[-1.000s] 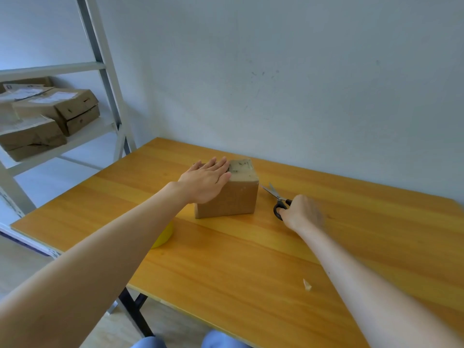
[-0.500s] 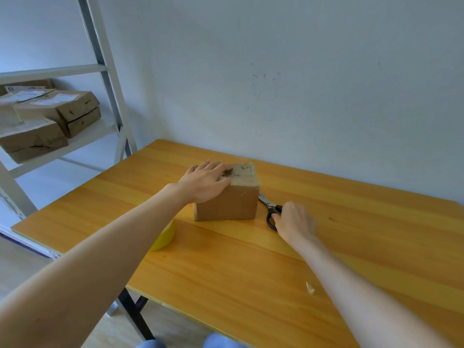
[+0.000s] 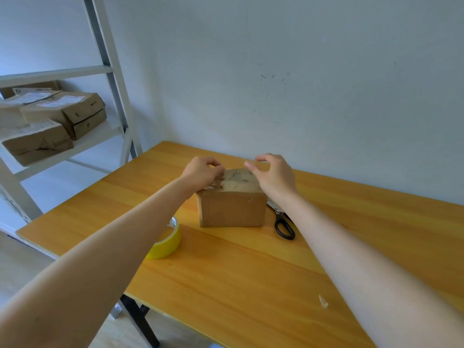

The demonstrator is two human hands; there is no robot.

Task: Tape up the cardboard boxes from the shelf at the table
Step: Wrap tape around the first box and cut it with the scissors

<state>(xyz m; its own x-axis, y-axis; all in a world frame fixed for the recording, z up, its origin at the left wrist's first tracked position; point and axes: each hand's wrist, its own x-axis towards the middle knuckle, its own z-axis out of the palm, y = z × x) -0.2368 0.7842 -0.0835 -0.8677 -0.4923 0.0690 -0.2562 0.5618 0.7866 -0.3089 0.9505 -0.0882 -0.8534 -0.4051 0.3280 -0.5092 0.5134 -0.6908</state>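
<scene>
A small brown cardboard box (image 3: 232,209) stands on the wooden table (image 3: 251,285) near the wall. My left hand (image 3: 202,173) rests on the left part of its top with curled fingers pressing there. My right hand (image 3: 275,175) hovers over the box's right top edge, fingers spread and holding nothing. Black-handled scissors (image 3: 283,226) lie on the table just right of the box, partly under my right forearm. A yellow tape roll (image 3: 165,243) lies left of the box, partly hidden by my left forearm.
A grey metal shelf (image 3: 75,146) stands to the left, holding several more cardboard boxes (image 3: 67,114). A small scrap (image 3: 323,301) lies on the table near the front right. The wall runs close behind the table.
My right hand has let go of the scissors, which now lie on the table, and risen to the box's top right edge. My left hand's fingers have curled on the box top.
</scene>
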